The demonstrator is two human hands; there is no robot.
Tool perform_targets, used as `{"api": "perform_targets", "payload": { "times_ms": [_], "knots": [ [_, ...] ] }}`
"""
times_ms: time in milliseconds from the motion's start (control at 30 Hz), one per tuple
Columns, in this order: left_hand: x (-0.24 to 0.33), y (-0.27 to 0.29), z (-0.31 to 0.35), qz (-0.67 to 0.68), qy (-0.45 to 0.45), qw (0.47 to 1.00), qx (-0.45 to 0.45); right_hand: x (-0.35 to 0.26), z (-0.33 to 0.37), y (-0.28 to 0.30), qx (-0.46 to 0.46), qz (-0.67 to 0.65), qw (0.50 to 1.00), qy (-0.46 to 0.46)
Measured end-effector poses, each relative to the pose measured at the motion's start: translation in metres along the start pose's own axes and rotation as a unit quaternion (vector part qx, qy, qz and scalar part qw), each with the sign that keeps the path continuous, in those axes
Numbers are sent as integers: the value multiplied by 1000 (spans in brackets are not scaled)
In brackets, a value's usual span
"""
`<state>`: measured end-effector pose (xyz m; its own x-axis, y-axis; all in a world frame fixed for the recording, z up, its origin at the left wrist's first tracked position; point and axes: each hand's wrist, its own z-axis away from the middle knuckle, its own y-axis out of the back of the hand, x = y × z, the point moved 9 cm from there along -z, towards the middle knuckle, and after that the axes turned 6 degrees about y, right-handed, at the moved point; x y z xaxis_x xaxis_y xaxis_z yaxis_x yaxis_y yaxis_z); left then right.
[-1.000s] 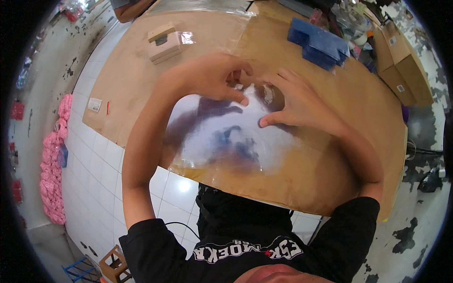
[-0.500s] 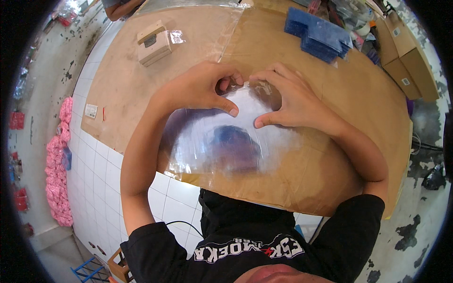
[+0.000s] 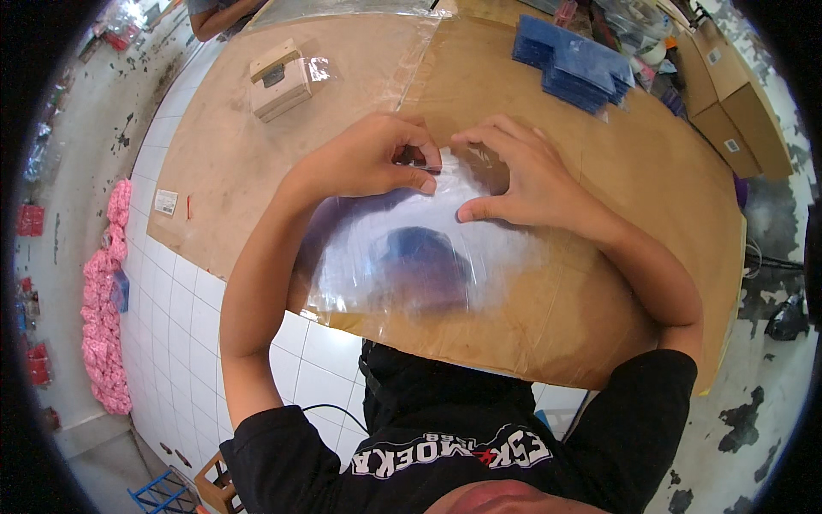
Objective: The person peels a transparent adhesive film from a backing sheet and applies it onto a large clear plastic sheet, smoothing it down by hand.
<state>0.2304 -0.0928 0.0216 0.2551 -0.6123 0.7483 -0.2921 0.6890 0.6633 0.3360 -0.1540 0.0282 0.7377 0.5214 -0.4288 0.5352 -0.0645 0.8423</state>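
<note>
A clear, shiny plastic sheet (image 3: 419,257) lies on the brown-covered table in front of me, with glare and a dark bluish reflection across it. At its far edge, the thumb and fingertips of my left hand (image 3: 377,158) come together in a pinch on the film. Opposite it, my right hand (image 3: 535,184) is curved like a C, its thumb resting on the sheet and its fingers spread away from the thumb. The far rim of the plastic is partly hidden by both hands.
A wooden block-like fixture (image 3: 281,81) with clear tape stands at the far left. Stacked blue plastic pieces (image 3: 574,64) lie at the far right, near cardboard boxes (image 3: 728,103). A small white label (image 3: 166,202) is by the left edge. Another person's arm (image 3: 224,19) shows beyond the table.
My left thumb has moved up toward its fingertips, closing the gap at the film's edge. The right thumb has shifted slightly up and left over the sheet.
</note>
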Motion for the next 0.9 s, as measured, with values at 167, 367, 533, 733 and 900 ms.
{"api": "perform_targets", "payload": {
  "times_ms": [167, 367, 533, 733, 900],
  "knots": [
    [12, 5, 0, 9, -53, 997, 49, 11, 0, 6, 58, -93, 993, -41],
    [19, 22, 3, 12, -97, 987, 131, 32, 5, -2, 40, -298, 941, -153],
    [5, 31, 5, 288, -20, 934, 210, 37, 1, 10, 101, -384, 908, -133],
    [-9, 31, 3, 401, 22, 891, 210, 37, 1, 17, 167, -442, 871, -138],
    [-17, 10, 1, 381, 103, 906, 150, 32, 3, -1, 93, -452, 876, -137]
  ]
}}
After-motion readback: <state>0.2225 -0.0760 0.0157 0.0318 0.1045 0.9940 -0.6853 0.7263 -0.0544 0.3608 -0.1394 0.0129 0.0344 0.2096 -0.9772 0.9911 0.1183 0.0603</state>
